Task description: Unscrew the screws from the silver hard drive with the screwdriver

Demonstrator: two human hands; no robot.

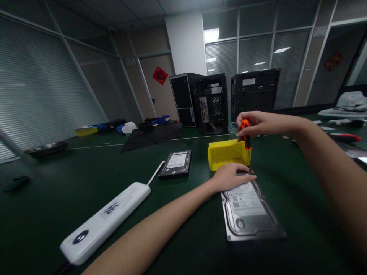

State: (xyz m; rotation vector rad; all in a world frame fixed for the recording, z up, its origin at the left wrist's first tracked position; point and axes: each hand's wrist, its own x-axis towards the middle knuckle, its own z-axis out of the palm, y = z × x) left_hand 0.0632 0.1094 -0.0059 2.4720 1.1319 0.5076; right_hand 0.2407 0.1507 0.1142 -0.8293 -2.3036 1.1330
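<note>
Worktop (189,214), dark green, is cut off below. On it I see the nearer hard drive (246,202), its far end hidden beneath my left grip (230,176), thumb and fingers apart. My right grip (256,122) is closed around the orange screwdriver (247,144), whose tip looks unclear.

Blinds (37,91) line the left wall, a white pillar (185,42) stands beside a door (164,99), and lights (211,35) gleam on glass panels (255,49).

Beyond the near hard drive (247,210), passage is blocked by the yellow bin (212,157), and leftward by the left forearm (160,227); tabletop (198,162) room is offered between bin and far hard drive (176,163).
</note>
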